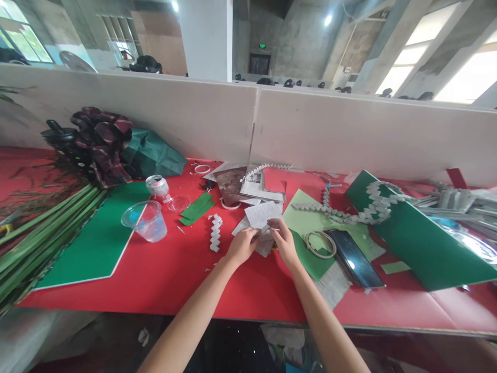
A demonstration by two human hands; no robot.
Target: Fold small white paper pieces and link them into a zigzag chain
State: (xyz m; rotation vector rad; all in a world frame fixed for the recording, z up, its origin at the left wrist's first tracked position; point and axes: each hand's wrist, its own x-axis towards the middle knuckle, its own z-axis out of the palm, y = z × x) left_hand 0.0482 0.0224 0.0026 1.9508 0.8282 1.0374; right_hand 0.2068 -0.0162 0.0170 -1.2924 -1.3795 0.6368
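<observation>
Both my hands meet over the middle of the red tabletop (163, 280). My left hand (244, 245) is closed, with its fingertips pinching the lower edge of a printed paper sheet (263, 213). From the other side my right hand (283, 239) grips the same paper near its corner. More crumpled paper pieces lie under and around the fingers, and the exact folds between them are hidden. Left of my left hand rests a short zigzag chain of folded white paper (215, 233). A longer woven paper chain (373, 204) curves over the right side.
A plastic cup (145, 221) of liquid and a can (158, 189) stand at left, near long green leaves (58, 228). Right of my hands lie a tape roll (320, 244) and a phone (355, 258). A green board (419, 233) stands tilted; a white partition (349, 129) runs behind.
</observation>
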